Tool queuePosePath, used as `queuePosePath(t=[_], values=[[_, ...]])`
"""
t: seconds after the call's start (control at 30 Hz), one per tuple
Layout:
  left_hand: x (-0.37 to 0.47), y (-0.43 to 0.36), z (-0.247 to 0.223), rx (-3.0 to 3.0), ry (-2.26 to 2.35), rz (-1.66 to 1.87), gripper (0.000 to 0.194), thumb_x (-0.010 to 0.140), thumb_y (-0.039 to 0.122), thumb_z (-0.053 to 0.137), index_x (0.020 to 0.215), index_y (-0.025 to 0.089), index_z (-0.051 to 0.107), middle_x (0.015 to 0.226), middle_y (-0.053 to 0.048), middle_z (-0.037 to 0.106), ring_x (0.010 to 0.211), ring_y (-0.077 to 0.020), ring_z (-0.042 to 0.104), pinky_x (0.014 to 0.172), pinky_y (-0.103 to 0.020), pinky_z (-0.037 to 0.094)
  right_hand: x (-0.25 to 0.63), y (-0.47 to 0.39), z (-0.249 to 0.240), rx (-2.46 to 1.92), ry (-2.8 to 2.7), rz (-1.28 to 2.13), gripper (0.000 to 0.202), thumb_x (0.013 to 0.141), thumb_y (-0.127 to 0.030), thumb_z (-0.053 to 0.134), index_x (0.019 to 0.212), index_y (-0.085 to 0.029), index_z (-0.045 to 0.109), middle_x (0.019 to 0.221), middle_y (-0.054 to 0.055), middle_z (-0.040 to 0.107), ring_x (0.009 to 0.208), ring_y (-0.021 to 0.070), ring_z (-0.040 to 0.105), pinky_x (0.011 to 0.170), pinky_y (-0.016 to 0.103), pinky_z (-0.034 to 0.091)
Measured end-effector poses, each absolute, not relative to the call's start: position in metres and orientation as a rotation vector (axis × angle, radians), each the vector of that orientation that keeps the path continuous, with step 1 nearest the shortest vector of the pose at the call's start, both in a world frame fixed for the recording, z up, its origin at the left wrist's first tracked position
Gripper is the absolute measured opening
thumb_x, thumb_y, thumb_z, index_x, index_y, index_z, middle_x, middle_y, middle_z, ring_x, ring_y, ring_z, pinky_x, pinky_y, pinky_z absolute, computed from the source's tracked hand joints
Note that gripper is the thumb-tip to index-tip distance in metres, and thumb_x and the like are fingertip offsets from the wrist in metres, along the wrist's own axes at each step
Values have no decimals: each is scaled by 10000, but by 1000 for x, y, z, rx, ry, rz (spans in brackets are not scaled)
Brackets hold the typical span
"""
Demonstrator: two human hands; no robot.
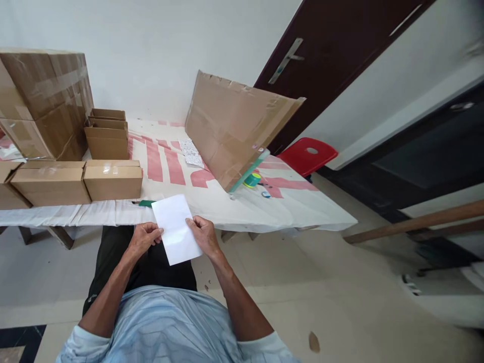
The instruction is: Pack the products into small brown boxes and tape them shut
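A white sheet of paper (176,231) is held tilted over my lap, its far end overlapping the table's front edge. My left hand (145,237) pinches the sheet's left edge between thumb and fingers. On the opposite edge, my right hand (203,234) grips it, thumb on top and the other fingers mostly behind. The side facing me looks blank. Just beyond the left hand, a green object (145,203) lies at the table edge, partly covered by the paper; its kind cannot be made out.
Small cardboard boxes (112,180) line the table (242,214) at left, with open cartons (107,142) and a large carton (49,106) behind. A big cardboard panel (238,126) leans at centre. Near it are a printed sheet (191,153) and a green-yellow tape roll (252,180). Beyond stands a red chair (308,155).
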State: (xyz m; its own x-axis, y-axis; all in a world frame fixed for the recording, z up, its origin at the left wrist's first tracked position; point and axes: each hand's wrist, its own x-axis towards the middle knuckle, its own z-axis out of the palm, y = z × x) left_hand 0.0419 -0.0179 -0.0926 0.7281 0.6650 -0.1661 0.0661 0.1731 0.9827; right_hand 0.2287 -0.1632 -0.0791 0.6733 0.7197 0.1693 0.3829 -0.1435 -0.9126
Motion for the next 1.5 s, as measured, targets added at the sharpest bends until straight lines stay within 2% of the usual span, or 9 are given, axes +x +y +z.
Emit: queuePosePath(t=[0.13, 0.37, 0.57, 0.67, 0.73, 0.83, 0.93, 1.27, 1.5], values=[[44, -17, -94, 1361, 684, 462, 469, 602, 577, 919, 712, 161, 731, 609, -38, 717, 520, -123, 604, 503, -219, 430, 288, -153, -83, -1881, -814, 252, 482, 839, -666, 536, 635, -275, 341, 616, -58, 301, 592, 119, 290, 527, 275, 275], [47, -16, -94, 1384, 688, 418, 438, 587, 557, 895, 676, 162, 727, 585, -37, 701, 514, -122, 596, 503, -218, 417, 400, -119, -86, -2118, -669, 41, 422, 843, -468, 543, 572, -294, 271, 536, -63, 241, 600, 134, 311, 567, 286, 276], [44, -13, -95, 1404, 720, 397, 417, 612, 554, 869, 675, 171, 718, 615, -41, 716, 551, -135, 621, 521, -223, 412, 443, -102, -109, -2377, -609, -13, 330, 862, -393, 600, 578, -251, 510, 518, -15, 446, 648, 185, 482, 605, 284, 346], [44, -12, -96, 1417, 733, 379, 415, 605, 552, 867, 668, 173, 711, 613, -40, 712, 549, -136, 615, 524, -228, 407, 454, -97, -115, -2473, -614, -43, 247, 899, -388, 616, 737, -216, 685, 701, 57, 652, 776, 226, 599, 706, 297, 435], [45, -12, -96, 1423, 738, 377, 409, 603, 552, 858, 668, 175, 712, 612, -39, 711, 552, -138, 612, 529, -233, 407, 456, -96, -116, -2508, -648, -93, 260, 936, -389, 606, 956, -183, 763, 926, 127, 745, 946, 272, 650, 823, 335, 485], [46, -12, -95, 1429, 730, 381, 395, 615, 550, 842, 663, 180, 714, 612, -37, 710, 558, -139, 607, 542, -243, 414, 447, -100, -118, -2509, -794, -198, 413, 999, -353, 538, 1299, -128, 713, 1309, 218, 708, 1248, 326, 595, 1025, 415, 475], [47, -13, -95, 1446, 727, 375, 389, 617, 549, 842, 658, 185, 713, 611, -37, 709, 565, -145, 608, 549, -248, 415, 425, -106, -124, -2475, -1037, -236, 445, 1043, -328, 496, 1407, -137, 667, 1464, 216, 643, 1370, 324, 528, 1133, 438, 426], [42, -13, -88, 1449, 719, 399, 391, 601, 554, 841, 650, 186, 717, 614, -40, 714, 565, -141, 603, 555, -249, 411, 384, -117, -138, -2589, -1255, -160, 346, 1094, -376, 496, 1277, -195, 726, 1501, 148, 644, 1331, 276, 564, 1120, 365, 430], [38, -15, -91, 1435, 726, 419, 403, 609, 555, 851, 652, 178, 718, 610, -50, 716, 536, -137, 600, 530, -241, 422, 381, -122, -138, -2598, -1218, -177, 335, 1073, -351, 513, 1229, -168, 746, 1443, 196, 662, 1264, 323, 591, 1066, 441, 471]])
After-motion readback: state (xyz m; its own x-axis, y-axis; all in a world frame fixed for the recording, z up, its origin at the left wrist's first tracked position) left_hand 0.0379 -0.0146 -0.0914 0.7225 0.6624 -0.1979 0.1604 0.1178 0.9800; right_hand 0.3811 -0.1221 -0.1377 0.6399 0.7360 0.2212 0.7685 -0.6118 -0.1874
